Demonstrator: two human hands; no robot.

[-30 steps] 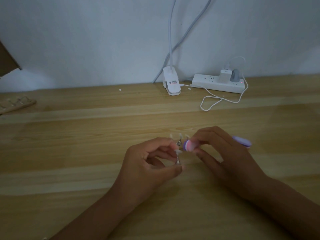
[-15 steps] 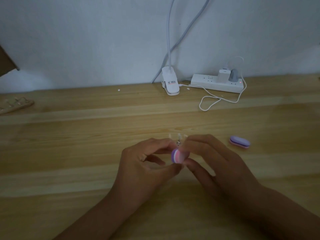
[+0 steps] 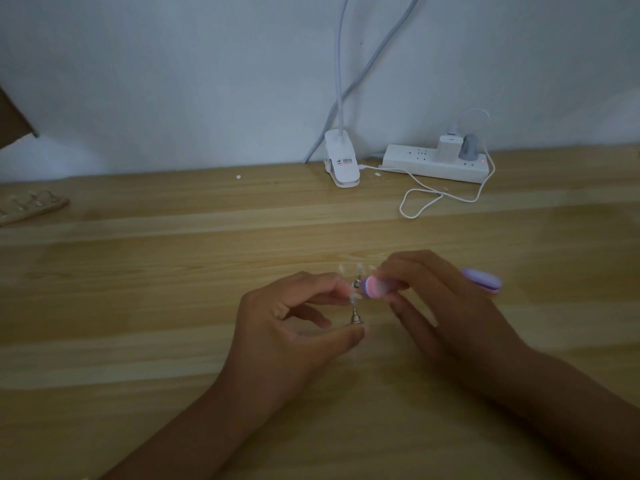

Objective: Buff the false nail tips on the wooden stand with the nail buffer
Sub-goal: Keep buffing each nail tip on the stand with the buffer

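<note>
Mid-table: L hand (image 3: 284,327) pinches a small metal peg (image 3: 355,318) w/ a clear nail tip (image 3: 354,299) btwn thumb & forefinger. R hand (image 3: 440,306) grips the pink-purple nail buffer (image 3: 374,286), its end right at the tip. Far left sits the wooden stand (image 3: 31,206).

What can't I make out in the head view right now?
Head view:
- Nail tip on the metal pin, by the nail buffer: tiny, blurred; contact unclear.
- Further nail tips: faint blurs, supports hidden behind the left hand and right hand.
- Second purple buffer: partly behind the right hand.
- Wooden stand: cut off by the left edge.
</note>
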